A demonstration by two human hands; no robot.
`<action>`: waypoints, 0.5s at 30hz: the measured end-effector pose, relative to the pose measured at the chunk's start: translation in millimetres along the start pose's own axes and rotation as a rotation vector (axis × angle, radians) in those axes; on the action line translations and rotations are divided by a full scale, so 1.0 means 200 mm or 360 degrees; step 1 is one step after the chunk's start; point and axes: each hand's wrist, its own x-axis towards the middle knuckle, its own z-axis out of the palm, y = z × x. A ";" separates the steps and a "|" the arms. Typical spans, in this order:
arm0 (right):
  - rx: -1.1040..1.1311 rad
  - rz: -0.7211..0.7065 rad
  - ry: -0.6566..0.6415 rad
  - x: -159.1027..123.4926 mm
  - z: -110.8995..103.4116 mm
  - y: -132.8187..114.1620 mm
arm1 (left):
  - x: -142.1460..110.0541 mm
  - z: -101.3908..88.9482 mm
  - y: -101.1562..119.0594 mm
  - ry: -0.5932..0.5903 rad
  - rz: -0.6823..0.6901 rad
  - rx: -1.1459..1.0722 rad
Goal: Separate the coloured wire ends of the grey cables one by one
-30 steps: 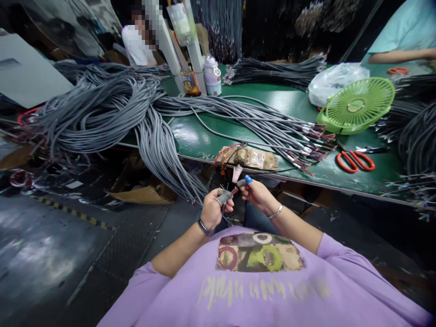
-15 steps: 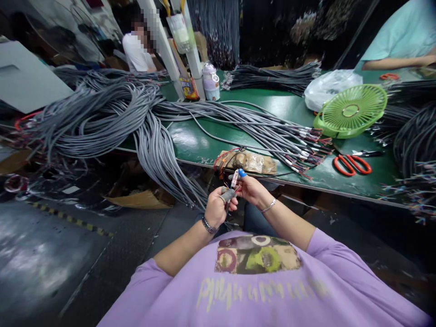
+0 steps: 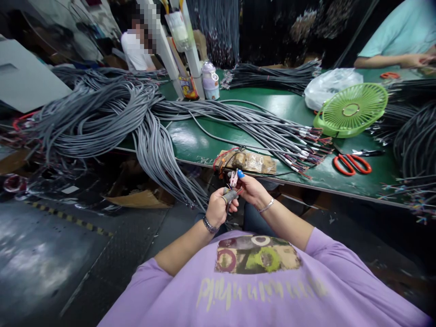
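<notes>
My left hand (image 3: 218, 208) is closed round the end of a grey cable (image 3: 230, 195), below the table's front edge; thin coloured wires stick out of the cable end. My right hand (image 3: 251, 189) pinches at those wire ends, close against the left hand. A blue cap covers one fingertip and a pale cot another. A taped brown block with red wires (image 3: 248, 161) lies on the table edge just above both hands.
A big heap of grey cables (image 3: 102, 113) spills off the green table (image 3: 194, 136). Red scissors (image 3: 352, 163), a green fan (image 3: 352, 109), a plastic bag (image 3: 330, 81) and black cable bundles (image 3: 272, 75) lie on it. Other people sit at the far side.
Both hands have risen a little toward the table edge and drawn closer together. The right hand's fingers have come onto the wire ends.
</notes>
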 end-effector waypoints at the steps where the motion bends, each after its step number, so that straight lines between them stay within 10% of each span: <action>1: 0.0006 0.0017 0.0000 0.00 0.00 0.00 | 0.00 0.00 0.00 0.0006 0.0008 -0.0001; 9: -0.0213 0.0245 0.0008 -0.12 -0.08 -0.01 | -0.06 -0.02 0.00 0.0046 0.0071 -0.0021; 15: -0.0822 -0.0143 -0.0052 -0.26 -0.11 0.06 | -0.09 -0.05 -0.06 -0.0010 0.0127 0.0157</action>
